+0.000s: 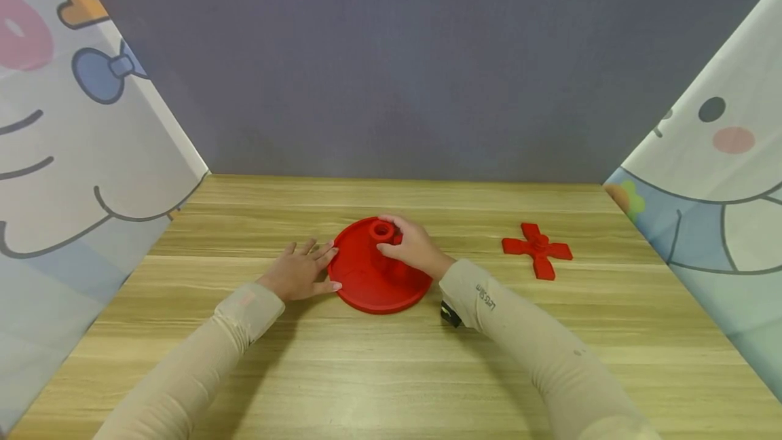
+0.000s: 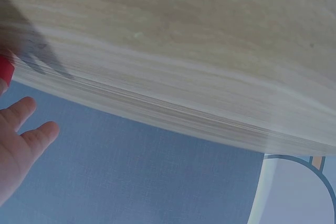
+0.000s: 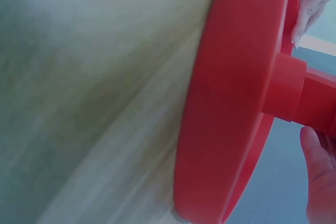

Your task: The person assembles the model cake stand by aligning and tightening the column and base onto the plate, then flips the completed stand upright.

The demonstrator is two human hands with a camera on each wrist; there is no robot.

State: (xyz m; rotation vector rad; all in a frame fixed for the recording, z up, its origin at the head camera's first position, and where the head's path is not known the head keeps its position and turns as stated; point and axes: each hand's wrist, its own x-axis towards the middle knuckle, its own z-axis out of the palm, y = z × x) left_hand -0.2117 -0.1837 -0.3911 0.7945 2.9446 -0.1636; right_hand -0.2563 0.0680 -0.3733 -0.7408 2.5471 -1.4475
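A round red dish-like base (image 1: pixel 360 290) with a raised rim lies flat on the table. From it rises a red hollow post (image 1: pixel 382 229), seen side-on in the right wrist view with a wider collar (image 3: pixel 286 87) at its foot. My right hand (image 1: pixel 415 246) grips the post's upper part, thumb on the near side and fingers behind. With fingers spread, my left hand (image 1: pixel 299 270) rests against the base's left rim. The left wrist view catches only part of that hand (image 2: pixel 18 150) and a sliver of red.
To the right, a red cross-shaped piece (image 1: pixel 537 250) with a small central knob lies on the wooden table (image 1: pixel 366 372). A small black item (image 1: pixel 451 314) sits at my right cuff. A grey panel (image 1: pixel 403 66) stands behind; cartoon-printed cloth (image 1: pixel 79 175) hangs at both sides.
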